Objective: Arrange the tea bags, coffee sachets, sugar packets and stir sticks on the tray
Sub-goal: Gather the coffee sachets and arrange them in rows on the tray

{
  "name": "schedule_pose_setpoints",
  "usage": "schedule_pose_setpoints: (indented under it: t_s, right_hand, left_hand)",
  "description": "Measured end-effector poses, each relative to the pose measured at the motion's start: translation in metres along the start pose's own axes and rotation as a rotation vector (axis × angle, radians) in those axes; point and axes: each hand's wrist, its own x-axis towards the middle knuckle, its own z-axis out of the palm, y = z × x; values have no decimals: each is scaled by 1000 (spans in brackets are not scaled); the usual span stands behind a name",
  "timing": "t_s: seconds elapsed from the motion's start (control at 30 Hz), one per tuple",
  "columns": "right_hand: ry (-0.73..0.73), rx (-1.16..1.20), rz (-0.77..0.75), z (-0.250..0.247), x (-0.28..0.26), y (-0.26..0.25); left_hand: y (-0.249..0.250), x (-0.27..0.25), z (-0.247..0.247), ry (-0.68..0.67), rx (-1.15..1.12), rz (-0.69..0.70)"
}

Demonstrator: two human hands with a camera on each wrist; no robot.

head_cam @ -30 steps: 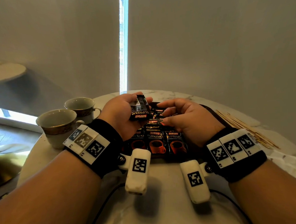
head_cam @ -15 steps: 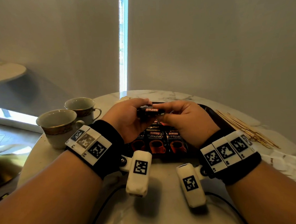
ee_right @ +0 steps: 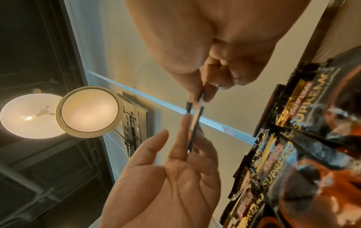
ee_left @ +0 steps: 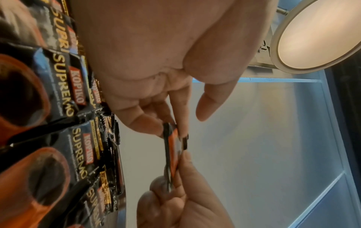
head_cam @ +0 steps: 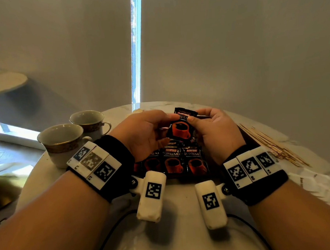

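Observation:
A black coffee sachet (head_cam: 180,128) with a red cup print stands upright, its front toward me, held above the tray. My left hand (head_cam: 169,118) pinches its left edge and my right hand (head_cam: 193,120) pinches its right edge. Below it, rows of matching coffee sachets (head_cam: 172,159) lie on the dark tray (head_cam: 246,135). The left wrist view shows the held sachet (ee_left: 173,152) edge-on between both hands. In the right wrist view the sachet (ee_right: 195,123) is also edge-on, with the laid sachets (ee_right: 293,162) to the right. Stir sticks (head_cam: 272,148) lie right of the tray.
Two gold-rimmed teacups (head_cam: 63,143) stand at the left on the round marble table (head_cam: 181,238). White sugar packets (head_cam: 316,185) lie at the right edge. A cable (head_cam: 116,228) runs across the near part. A wall is close behind.
The sachet, held upside down by my left hand alone a second ago, has been turned over. Both hands now hold it upright and slightly higher.

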Motion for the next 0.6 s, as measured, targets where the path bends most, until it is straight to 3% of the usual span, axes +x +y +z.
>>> schedule_pose_setpoints:
  t_s: [0.07, 0.3, 0.4, 0.6]
  right_hand:
    - [-1, 28, 21, 1, 0, -2]
    - [-336, -130, 34, 7, -12, -7]
    - [-325, -114, 47, 10, -13, -5]
    - [-176, 143, 183, 19, -9, 0]
  left_hand:
    - [2, 1, -2, 51, -30, 16]
    - [7, 2, -12, 166, -97, 48]
    - [6, 3, -14, 171, -52, 2]
    - [7, 7, -15, 190, -13, -56]
